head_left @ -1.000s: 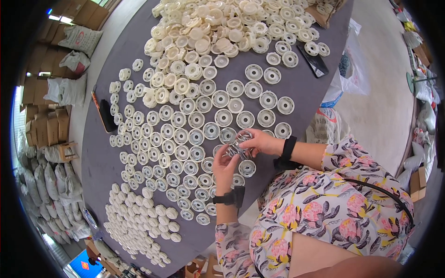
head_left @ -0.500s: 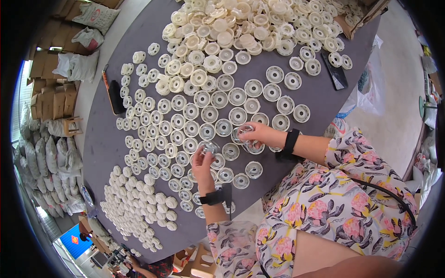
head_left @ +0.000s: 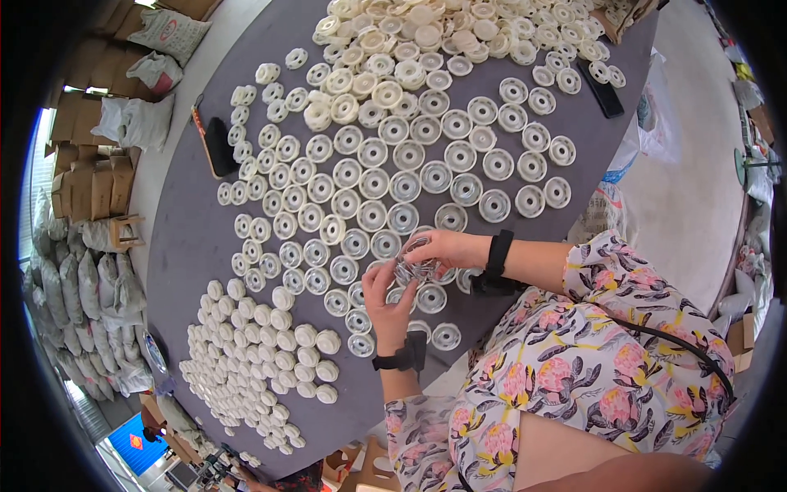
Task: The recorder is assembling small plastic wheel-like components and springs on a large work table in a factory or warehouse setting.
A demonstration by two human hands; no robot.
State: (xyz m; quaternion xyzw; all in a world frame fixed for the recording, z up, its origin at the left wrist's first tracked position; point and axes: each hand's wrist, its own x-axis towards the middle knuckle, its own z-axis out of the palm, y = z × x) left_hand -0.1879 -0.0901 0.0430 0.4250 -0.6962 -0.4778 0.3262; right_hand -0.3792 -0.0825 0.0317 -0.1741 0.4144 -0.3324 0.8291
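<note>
My left hand point(head_left: 388, 305) and my right hand point(head_left: 452, 248) meet above the near part of the grey table point(head_left: 484, 78). Between them is a bunch of thin shiny rings point(head_left: 416, 267), metallic-looking, and the fingers of both hands are closed around it. How many rings each hand bears cannot be made out. Under and around the hands lie round cream plastic wheel-like parts point(head_left: 498, 164), flat with a centre hole, spread in loose rows. Several closest to me, such as a shinier one point(head_left: 402, 219), seem to carry a ring. My hands hide some of them.
A heap of cream parts point(head_left: 426, 37) covers the far end. White domed pieces point(head_left: 270, 340) crowd the left near side. A brush point(head_left: 217, 148) lies at the left edge, a black phone-like slab point(head_left: 602, 90) at the right. Stacked sacks point(head_left: 90, 287) stand beyond, left.
My hands, apart before with rings in each, have come together around the rings. The left hand moved right and the right hand slightly nearer. The view has shifted a little over the table.
</note>
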